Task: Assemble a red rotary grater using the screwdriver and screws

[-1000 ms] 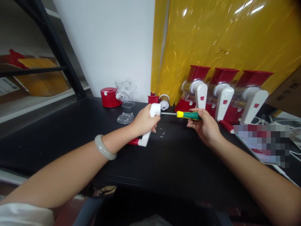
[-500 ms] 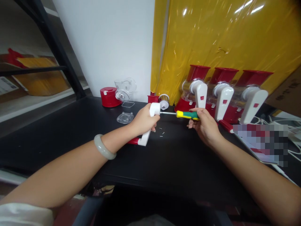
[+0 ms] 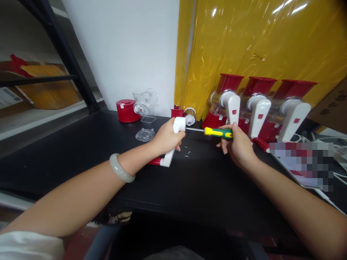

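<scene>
My left hand (image 3: 167, 136) is closed around a white crank handle (image 3: 168, 157) with a red grip (image 3: 155, 161), its thick end turned toward the right. My right hand (image 3: 240, 145) holds a yellow and green screwdriver (image 3: 218, 132) by the back of its handle. The metal shaft runs level to the left, and its tip meets the right face of the crank; the exact contact is too small to make out. Several small screws (image 3: 187, 152) lie on the black table (image 3: 195, 191) below the shaft.
Three red and white rotary graters (image 3: 260, 108) stand at the back right, near a tablet (image 3: 300, 166) and white cables. Behind my left hand are a red base (image 3: 128, 111), a clear housing (image 3: 145, 103), a clear flat part (image 3: 145, 134) and a grater drum (image 3: 189, 116).
My right fingers have shifted on the screwdriver handle, which shows its yellow side more. My left hand keeps the crank handle in nearly the same place.
</scene>
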A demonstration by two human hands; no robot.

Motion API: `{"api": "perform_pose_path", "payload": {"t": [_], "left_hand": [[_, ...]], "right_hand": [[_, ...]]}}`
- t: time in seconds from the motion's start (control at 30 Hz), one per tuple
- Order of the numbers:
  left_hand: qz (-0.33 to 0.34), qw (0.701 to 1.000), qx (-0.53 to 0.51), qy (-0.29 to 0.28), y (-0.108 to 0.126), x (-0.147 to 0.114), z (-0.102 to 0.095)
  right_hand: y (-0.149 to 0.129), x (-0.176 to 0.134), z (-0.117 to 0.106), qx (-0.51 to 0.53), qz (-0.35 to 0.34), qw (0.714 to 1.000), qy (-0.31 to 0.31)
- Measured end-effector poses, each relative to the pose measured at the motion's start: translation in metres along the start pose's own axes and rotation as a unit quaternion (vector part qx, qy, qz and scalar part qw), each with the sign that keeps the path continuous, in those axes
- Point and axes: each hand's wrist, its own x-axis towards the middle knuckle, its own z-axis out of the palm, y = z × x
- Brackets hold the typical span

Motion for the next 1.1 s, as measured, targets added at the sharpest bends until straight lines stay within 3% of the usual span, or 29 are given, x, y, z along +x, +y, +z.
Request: {"api": "perform_pose_path", "payload": {"t": [0.17, 0.33, 0.73, 0.93, 1.1], "left_hand": [[-0.002, 1.0, 0.01, 0.006, 0.0007, -0.0006, 0.0002], [0.0, 1.0, 0.014, 0.003, -0.001, 0.0004, -0.0003], [0.0, 1.0, 0.012, 0.002, -0.003, 0.0014, -0.0003], [0.004, 1.0, 0.005, 0.009, -0.0031, 0.0014, 0.0004], [0.005, 1.0, 0.007, 0.005, -0.0029, 0.0013, -0.0002]], "right_hand": [[-0.0043, -0.0005, -0.0002, 0.049, 0.045, 0.998, -0.021], [-0.0072, -0.0013, -0.0005, 0.068, 0.039, 0.996, -0.033], [-0.0077, 0.0017, 0.0022, 0.067, 0.068, 0.995, -0.001], [-0.0054, 0.002, 0.0016, 0.075, 0.054, 0.996, 0.013], [-0.0006, 0.0025, -0.0019, 0.053, 0.027, 0.998, -0.012]]}}
